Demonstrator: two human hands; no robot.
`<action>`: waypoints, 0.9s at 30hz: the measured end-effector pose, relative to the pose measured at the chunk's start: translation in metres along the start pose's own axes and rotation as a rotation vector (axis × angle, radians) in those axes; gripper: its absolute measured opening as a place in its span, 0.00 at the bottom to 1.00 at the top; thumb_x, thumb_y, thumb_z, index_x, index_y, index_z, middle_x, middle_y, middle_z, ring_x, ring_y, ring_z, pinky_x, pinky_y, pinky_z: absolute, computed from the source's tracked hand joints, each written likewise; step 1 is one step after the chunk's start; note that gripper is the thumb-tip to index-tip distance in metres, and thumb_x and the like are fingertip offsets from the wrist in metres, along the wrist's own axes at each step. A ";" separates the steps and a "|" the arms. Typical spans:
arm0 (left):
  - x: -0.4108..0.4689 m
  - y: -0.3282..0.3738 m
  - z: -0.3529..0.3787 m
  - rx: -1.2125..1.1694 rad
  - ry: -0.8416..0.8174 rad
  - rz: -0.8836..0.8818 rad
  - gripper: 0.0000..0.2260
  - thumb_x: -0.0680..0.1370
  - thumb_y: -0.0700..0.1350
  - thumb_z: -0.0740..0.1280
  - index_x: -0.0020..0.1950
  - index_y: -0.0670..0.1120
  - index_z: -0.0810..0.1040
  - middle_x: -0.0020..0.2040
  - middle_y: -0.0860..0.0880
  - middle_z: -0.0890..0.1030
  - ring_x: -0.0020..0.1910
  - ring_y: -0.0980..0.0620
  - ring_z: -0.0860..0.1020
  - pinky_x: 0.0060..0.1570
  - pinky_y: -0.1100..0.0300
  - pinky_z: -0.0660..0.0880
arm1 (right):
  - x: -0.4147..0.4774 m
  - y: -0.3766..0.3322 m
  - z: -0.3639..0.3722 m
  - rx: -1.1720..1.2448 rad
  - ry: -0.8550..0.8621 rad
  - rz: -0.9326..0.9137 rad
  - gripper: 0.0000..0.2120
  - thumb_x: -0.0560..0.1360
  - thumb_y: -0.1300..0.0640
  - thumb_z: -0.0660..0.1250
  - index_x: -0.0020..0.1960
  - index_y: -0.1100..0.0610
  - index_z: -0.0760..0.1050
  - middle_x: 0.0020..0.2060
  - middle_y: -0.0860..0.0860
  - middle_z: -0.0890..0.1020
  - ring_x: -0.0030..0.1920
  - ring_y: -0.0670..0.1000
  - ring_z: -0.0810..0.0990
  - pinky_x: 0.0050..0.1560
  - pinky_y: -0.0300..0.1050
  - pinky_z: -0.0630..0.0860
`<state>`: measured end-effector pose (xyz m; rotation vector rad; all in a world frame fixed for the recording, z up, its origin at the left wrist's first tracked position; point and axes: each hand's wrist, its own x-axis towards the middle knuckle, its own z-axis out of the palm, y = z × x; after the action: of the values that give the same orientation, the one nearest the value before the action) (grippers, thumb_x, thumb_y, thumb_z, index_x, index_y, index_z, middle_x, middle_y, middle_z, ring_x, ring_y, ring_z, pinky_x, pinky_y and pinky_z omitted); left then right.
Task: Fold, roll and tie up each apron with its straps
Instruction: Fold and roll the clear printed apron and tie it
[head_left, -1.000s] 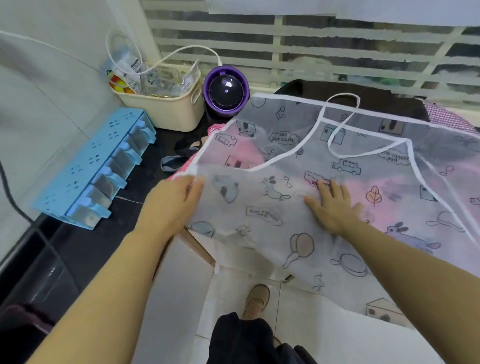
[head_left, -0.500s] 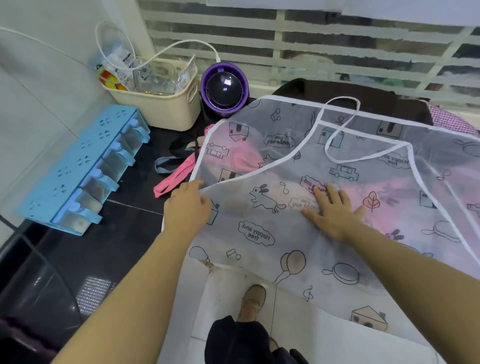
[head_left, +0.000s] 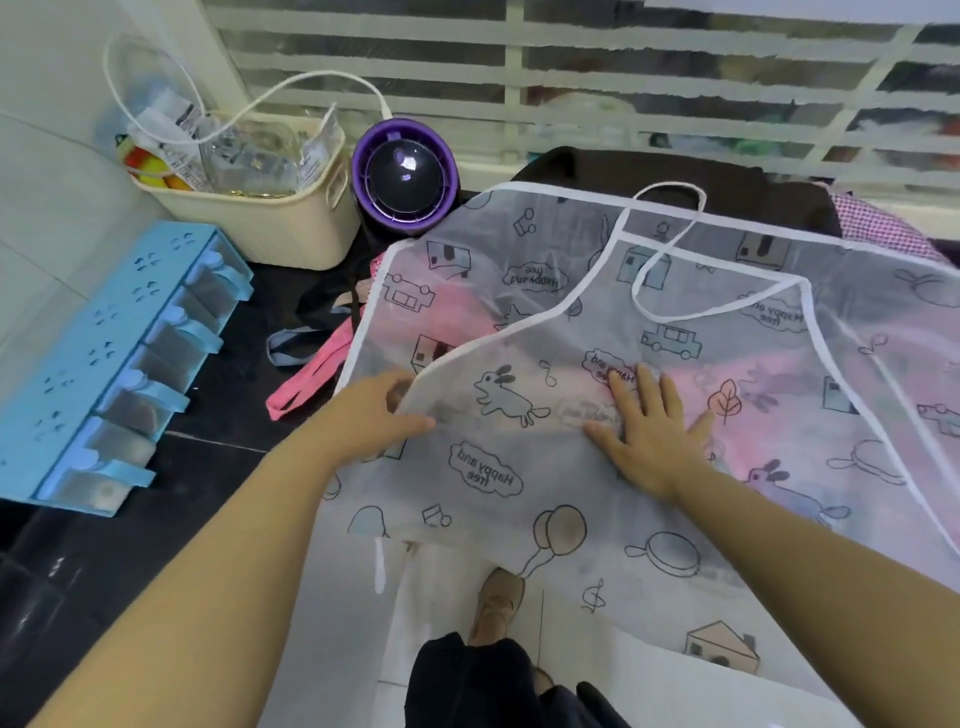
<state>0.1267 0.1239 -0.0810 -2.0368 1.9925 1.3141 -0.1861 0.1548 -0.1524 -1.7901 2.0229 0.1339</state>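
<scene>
Black tabletop (head_left: 208, 431): carrying the sheer apron (head_left: 649, 291), its edge hanging over the tiled floor (head_left: 363, 649).
Left hand (head_left: 374, 415): pinching the apron's folded edge.
Right hand (head_left: 649, 431): pressing it flat, fingers spread.
Room: slatted window (head_left: 623, 78) running behind.

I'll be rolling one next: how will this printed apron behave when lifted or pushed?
Likely floppy: the apron drapes over the counter edge. Probably light and thin, since pink shows through it. It may bunch when pushed; the right hand presses it flat while the left hand pinches its edge.
</scene>
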 end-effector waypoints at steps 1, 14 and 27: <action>0.001 0.005 -0.005 -0.075 -0.098 -0.011 0.17 0.75 0.57 0.69 0.61 0.57 0.73 0.54 0.57 0.79 0.50 0.56 0.78 0.47 0.59 0.74 | 0.001 0.001 0.001 -0.006 -0.001 -0.003 0.34 0.77 0.32 0.47 0.77 0.42 0.40 0.77 0.47 0.37 0.76 0.53 0.35 0.69 0.73 0.38; -0.021 0.014 -0.090 0.374 0.429 -0.115 0.03 0.76 0.42 0.69 0.42 0.48 0.78 0.44 0.45 0.80 0.42 0.46 0.76 0.42 0.53 0.72 | 0.003 0.006 -0.003 -0.142 -0.068 -0.015 0.35 0.75 0.30 0.44 0.77 0.41 0.36 0.76 0.47 0.34 0.76 0.53 0.35 0.68 0.73 0.40; 0.004 0.065 0.015 0.697 0.590 0.331 0.23 0.73 0.36 0.62 0.67 0.49 0.70 0.67 0.46 0.69 0.63 0.43 0.70 0.70 0.48 0.59 | 0.003 0.004 -0.009 -0.167 -0.107 -0.012 0.36 0.76 0.31 0.46 0.77 0.43 0.36 0.76 0.48 0.34 0.76 0.53 0.35 0.68 0.74 0.42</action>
<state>0.0640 0.1164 -0.0582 -1.8906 2.5768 -0.0835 -0.1927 0.1490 -0.1463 -1.8517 1.9758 0.3977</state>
